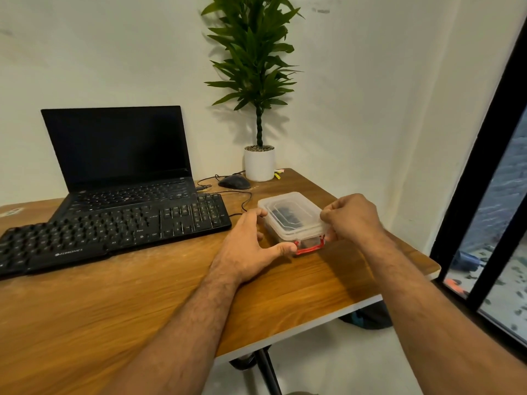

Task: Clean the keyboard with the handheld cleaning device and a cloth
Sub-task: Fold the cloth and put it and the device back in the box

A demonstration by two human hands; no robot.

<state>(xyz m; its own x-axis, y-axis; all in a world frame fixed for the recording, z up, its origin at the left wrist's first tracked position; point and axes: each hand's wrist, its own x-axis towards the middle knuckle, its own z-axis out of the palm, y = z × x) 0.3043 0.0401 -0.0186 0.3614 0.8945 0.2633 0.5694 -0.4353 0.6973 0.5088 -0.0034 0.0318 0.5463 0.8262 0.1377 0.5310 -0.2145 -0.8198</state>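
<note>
Two bare forearms are entered lowest in the frame, reaching up toward centre right. Left hand (251, 246): spread against the near left side of a translucent plastic box (293, 218), thumb laid by the red clasp (310, 248), fingers curved round the box wall, so the box is held steady. Right hand (352, 219): fingers curled and pinched on the right edge of the lid (291, 208). Dark contents are seen through the lid; whether these are the handheld cleaning device and cloth cannot be told. Black keyboard (114, 232): recorded at left centre of the frame on the wooden table (142, 303), lying in front of and partly over an open black laptop (119, 155), well apart from the box. Mouse (234, 182) and white potted plant (259, 163): noted at upper centre, behind the box. Step judged in hand: opening the box, cleaning not yet begun. For good execution, the base is best pressed down by the left hand while the lid edge is lifted evenly by the right; the red clasp should be confirmed released first, lest the box be jerked off the nearby table edge or its contents be spilled.
</note>
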